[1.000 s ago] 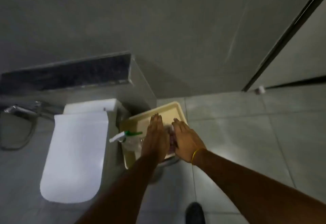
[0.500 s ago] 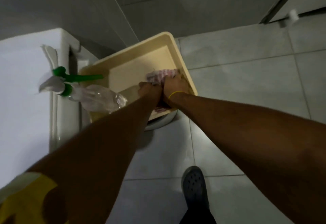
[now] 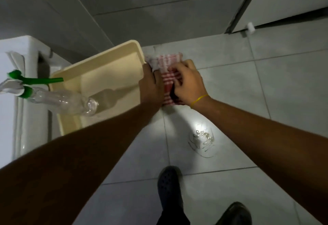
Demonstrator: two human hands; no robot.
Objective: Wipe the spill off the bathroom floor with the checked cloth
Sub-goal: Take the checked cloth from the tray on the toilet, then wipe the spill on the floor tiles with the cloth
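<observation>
The red-and-white checked cloth (image 3: 168, 68) hangs folded between both hands, just right of the cream tray's corner and above the floor tiles. My left hand (image 3: 150, 86) grips its left edge and my right hand (image 3: 188, 82), with a yellow band at the wrist, grips its right side. A small glistening puddle, the spill (image 3: 202, 141), lies on the light floor tile below the right forearm, nearer me than the cloth.
A cream plastic tray (image 3: 99, 68) holds a clear spray bottle (image 3: 62, 100) with a green trigger. The white toilet (image 3: 10, 82) stands at left. My dark shoes (image 3: 168, 189) are on the tiles below. A grey wall and a door frame (image 3: 239, 12) lie beyond.
Both hands lifted the checked cloth out of the tray and carried it right, past the tray's rim over the floor. The view tilted down, bringing the spill and both shoes into sight.
</observation>
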